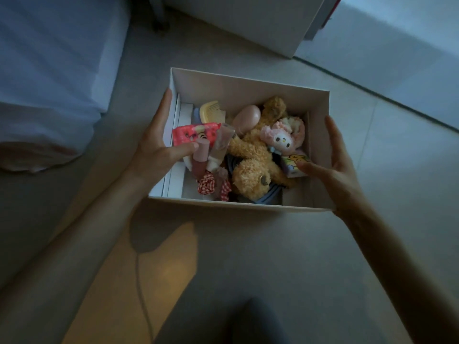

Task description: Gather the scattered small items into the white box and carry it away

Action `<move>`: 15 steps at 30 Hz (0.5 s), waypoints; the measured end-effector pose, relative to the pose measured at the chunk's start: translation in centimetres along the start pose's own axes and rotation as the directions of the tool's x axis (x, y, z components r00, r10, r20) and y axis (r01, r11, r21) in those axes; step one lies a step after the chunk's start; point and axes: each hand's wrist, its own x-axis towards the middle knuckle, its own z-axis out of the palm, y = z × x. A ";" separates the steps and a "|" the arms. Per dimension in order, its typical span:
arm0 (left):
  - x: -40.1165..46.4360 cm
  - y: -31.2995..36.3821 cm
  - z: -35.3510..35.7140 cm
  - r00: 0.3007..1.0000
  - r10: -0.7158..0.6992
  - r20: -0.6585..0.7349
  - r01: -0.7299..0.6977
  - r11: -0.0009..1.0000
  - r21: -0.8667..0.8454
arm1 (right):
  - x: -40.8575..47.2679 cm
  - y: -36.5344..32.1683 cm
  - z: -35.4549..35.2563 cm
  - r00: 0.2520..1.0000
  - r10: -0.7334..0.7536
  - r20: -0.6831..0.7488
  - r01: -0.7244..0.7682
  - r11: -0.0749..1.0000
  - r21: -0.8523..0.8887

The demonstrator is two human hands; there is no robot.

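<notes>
Upper left of the frame: a bed (49, 70) draped in pale sheet, hanging down to the grey floor (273, 256). Centre left: the left hand (154, 147) clamped on the left wall of the white box (248, 88), fingers laid straight along the outside, thumb hooked over the rim and pressing inside near a red printed packet (191, 134). Centre of the frame: the white box itself, open-topped, apparently held above the floor between both hands, though not plainly lifted or resting. Inside, from left to right: white cardboard dividers along the left wall; the red printed packet; a yellow comb (213, 110) toward the far left corner; a pink tube (200, 157) and a clear bottle (222, 140) just beside the packet; a red-and-white checked scrunchie (206, 186) near the front wall; a pink egg-shaped thing (247, 117) behind; a tan teddy bear (253, 167) sprawled across the middle, head toward the front; a small pink-and-white plush doll (283, 139) lying on the bear; a small colourful carton (294, 162) at the right wall. Centre right: the right hand (335, 167) gripping the right wall the same way, fingers outside, thumb over the rim touching the carton. Top centre: a white cabinet (248, 21).
</notes>
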 end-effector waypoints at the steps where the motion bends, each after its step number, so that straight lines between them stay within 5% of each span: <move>1: 0.5 -0.5 0.2 1.000 0.002 -0.008 -0.002 1.000 0.003 | 0.5 0.5 0.2 1.000 -0.001 -0.003 0.001 1.000 0.006; 11: 1.9 -2.1 0.7 0.999 0.033 -0.038 -0.031 0.999 0.043 | 1.7 1.8 0.8 0.999 -0.034 -0.012 0.033 0.997 -0.066; 15: 1.0 -0.3 -1.2 0.989 -0.128 0.072 0.134 0.987 -0.087 | 1.3 -0.7 -0.1 0.998 0.062 0.025 -0.061 0.997 -0.042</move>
